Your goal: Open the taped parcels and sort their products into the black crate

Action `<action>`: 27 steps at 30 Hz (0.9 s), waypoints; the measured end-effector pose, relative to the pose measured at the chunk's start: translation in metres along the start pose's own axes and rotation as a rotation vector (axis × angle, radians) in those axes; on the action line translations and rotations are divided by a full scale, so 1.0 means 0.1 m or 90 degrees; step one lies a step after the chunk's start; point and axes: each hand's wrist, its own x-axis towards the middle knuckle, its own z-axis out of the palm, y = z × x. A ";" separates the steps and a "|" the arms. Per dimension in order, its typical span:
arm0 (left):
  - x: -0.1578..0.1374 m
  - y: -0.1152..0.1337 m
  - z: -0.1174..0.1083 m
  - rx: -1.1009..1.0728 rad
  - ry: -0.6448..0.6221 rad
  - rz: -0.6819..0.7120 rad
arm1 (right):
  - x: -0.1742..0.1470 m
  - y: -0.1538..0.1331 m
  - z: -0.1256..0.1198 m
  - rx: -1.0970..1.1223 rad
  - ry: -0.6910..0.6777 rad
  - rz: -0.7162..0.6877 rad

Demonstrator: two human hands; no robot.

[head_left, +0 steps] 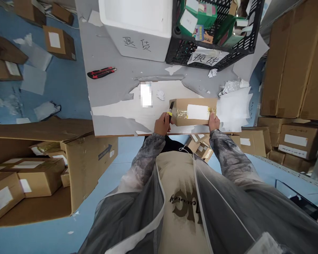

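A small taped cardboard box [180, 120] with a white label lies on its side at the table's front edge. My right hand [214, 122] grips its right end, thumb on the top face. At the box's left end, my left hand [162, 124] is closed around a black-and-yellow utility knife [170, 113], whose tip is close to the box's end; whether it touches the cardboard is hard to tell. A red-and-black utility knife [101, 72] lies on the table's left part, away from both hands.
Behind the box stand a white bin [144, 47] and a black crate [180, 53] of green packages. Crumpled paper [160, 95] and white sheets [234, 107] lie on the worn table [108, 95]. A large open carton [84, 169] holding boxes stands left; stacked cartons [288, 63] line the right.
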 end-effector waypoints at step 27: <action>-0.04 0.41 -0.07 0.495 -0.028 -0.088 | 0.12 -0.55 0.24 -0.409 -0.186 -0.696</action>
